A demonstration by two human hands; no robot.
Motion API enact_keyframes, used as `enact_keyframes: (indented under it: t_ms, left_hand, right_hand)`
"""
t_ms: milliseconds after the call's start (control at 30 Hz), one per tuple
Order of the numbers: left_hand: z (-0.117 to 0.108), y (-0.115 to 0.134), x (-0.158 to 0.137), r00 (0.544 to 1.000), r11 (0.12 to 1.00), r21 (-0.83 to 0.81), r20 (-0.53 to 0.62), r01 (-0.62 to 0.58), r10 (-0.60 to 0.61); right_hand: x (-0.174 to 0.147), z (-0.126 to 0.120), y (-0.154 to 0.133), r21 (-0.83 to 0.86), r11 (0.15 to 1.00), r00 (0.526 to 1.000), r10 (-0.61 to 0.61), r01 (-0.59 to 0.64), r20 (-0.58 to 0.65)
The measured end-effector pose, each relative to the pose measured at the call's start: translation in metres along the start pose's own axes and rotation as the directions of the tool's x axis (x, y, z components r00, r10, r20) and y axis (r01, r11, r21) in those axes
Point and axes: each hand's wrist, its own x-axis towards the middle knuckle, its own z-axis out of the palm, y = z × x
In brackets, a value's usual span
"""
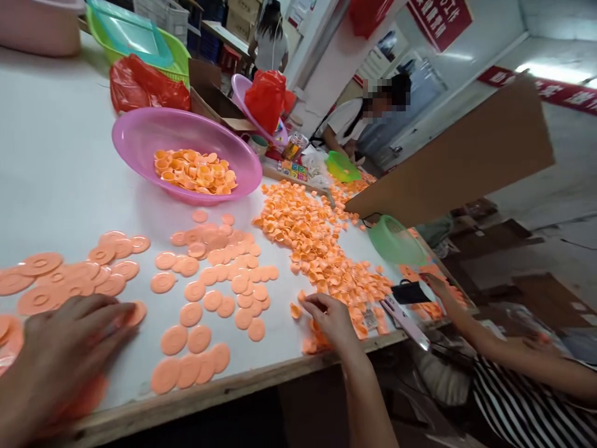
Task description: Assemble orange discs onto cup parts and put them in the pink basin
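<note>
My left hand [77, 348] is at the lower left, over flat orange plastic discs. Its fingertips close on one small orange disc [137, 313]; part of that grip is blurred. Larger orange discs [41, 264] lie overlapping just beyond this hand. Between my hands spread several rows of smaller round discs [199, 339], flat on the white table [135, 373]. My right hand [332, 318] pinches a small orange cup-shaped piece [301, 296] at the near edge of a big heap of such pieces [308, 227]. Another loose cup-shaped piece [295, 310] lies beside its fingertips.
A pink basin [133, 146] holding orange pieces stands beyond the discs. On the right are a green basket [396, 239], a pink and silver tool [405, 322] and a co-worker's arm [485, 336]. A cardboard sheet [457, 155] leans over the table. Two other people are farther back.
</note>
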Motion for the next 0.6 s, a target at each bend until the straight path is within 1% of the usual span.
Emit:
enact_keyframes:
  t_ms: [67,100,167,233,300,367,400,433,500,533,600]
  left_hand:
    - [0.002,0.012,-0.002,0.997,0.998,-0.019,0.058,-0.054,0.055]
    - [0.003,0.018,-0.003,0.994,0.997,-0.031,0.079,-0.067,0.07]
    - [0.005,0.026,-0.005,0.993,0.999,-0.007,0.111,-0.049,0.049]
    - [0.003,0.03,-0.006,0.994,1.0,0.023,0.105,0.006,-0.009]
    - [0.0,0.03,-0.007,0.993,0.997,0.029,0.092,0.065,-0.067]
    - [-0.004,0.031,-0.007,0.988,0.994,0.028,0.116,0.101,-0.104]
    - [-0.005,0.031,-0.007,0.985,0.994,0.024,0.134,0.108,-0.111]
    - [-0.005,0.032,-0.007,0.983,0.994,0.017,0.148,0.109,-0.11]
    - [-0.004,0.034,-0.007,0.983,0.994,-0.005,0.153,0.105,-0.103]
    - [-0.002,0.035,-0.007,0.984,0.995,-0.015,0.15,0.1,-0.096]
    - [-0.001,0.036,-0.007,0.985,0.996,-0.027,0.154,0.086,-0.081]
  right_hand:
    - [-0.002,0.007,0.002,-0.023,0.999,1.0,-0.024,0.024,0.005]
    - [0.0,0.013,-0.002,-0.034,0.999,0.999,-0.039,0.039,0.002]
    - [0.004,0.028,-0.019,0.008,0.999,0.999,-0.051,0.051,0.008]
    - [0.006,0.045,-0.05,0.159,0.986,0.996,-0.055,0.043,0.069]
    - [0.006,0.067,-0.09,0.343,0.938,0.975,-0.111,0.04,0.19]
    - [0.004,0.095,-0.131,0.46,0.886,0.924,-0.227,0.065,0.307]
    - [0.003,0.11,-0.148,0.476,0.875,0.896,-0.279,0.089,0.345]
    - [0.003,0.125,-0.162,0.469,0.875,0.873,-0.32,0.123,0.369]
    - [0.002,0.151,-0.181,0.404,0.893,0.847,-0.365,0.201,0.387]
    - [0.002,0.161,-0.186,0.361,0.902,0.841,-0.377,0.238,0.387]
    - [0.0,0.174,-0.191,0.287,0.912,0.838,-0.389,0.292,0.384]
